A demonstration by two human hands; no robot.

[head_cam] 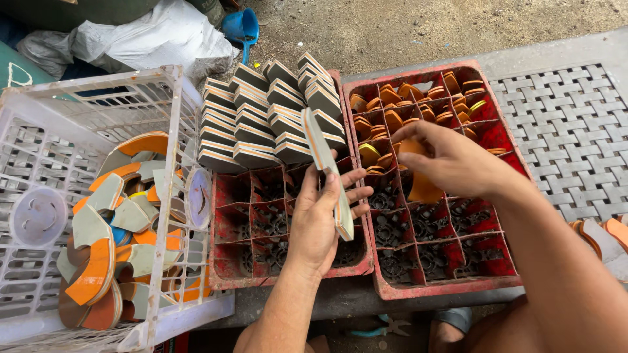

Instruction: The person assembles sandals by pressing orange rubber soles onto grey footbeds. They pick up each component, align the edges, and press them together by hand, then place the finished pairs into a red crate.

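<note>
The left hand (318, 219) grips a stack of grey-and-orange layered sole pieces (327, 173) on edge above the left red crate (226, 261). The right hand (451, 160) pinches an orange heel-shaped piece (422, 183) over the right red crate (451, 287), probably just one piece, though the fingers partly hide it. A white basket (167, 104) of curved offcuts sits left.

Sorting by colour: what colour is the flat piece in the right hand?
Orange, seen in the head view: the flat curved piece under the right hand.
</note>
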